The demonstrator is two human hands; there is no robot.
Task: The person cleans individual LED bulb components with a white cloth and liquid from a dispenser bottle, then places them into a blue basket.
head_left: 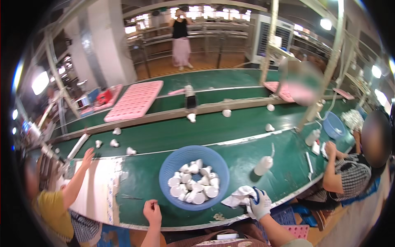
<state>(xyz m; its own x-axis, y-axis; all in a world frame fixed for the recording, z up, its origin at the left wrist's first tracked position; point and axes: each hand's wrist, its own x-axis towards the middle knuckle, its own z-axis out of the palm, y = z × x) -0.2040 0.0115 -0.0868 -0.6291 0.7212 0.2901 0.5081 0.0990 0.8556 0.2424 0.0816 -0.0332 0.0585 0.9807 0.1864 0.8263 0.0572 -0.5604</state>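
Note:
My left hand (152,213) is bare, its fingers curled closed at the table's near edge, and I see nothing in it. It lies just left of a round blue plastic basket (165,164). Inside the basket is a heap of white cup-shaped parts (198,198) with narrow necks, like lamp housings. To the basket's right, my right hand (261,204), in a white glove with blue trim, is closed on a crumpled white cloth (240,196). The cloth spreads leftward over the green tabletop. Beyond that hand stands a white squeeze bottle (263,165) with a thin spout.
A green conveyor belt (173,133) crosses behind the table, carrying several scattered white parts (114,143). One co-worker's hand (87,157) reaches in from the left; another co-worker (349,177) sits at right near a second blue basket (333,125). A pink perforated tray (135,100) lies beyond the belt.

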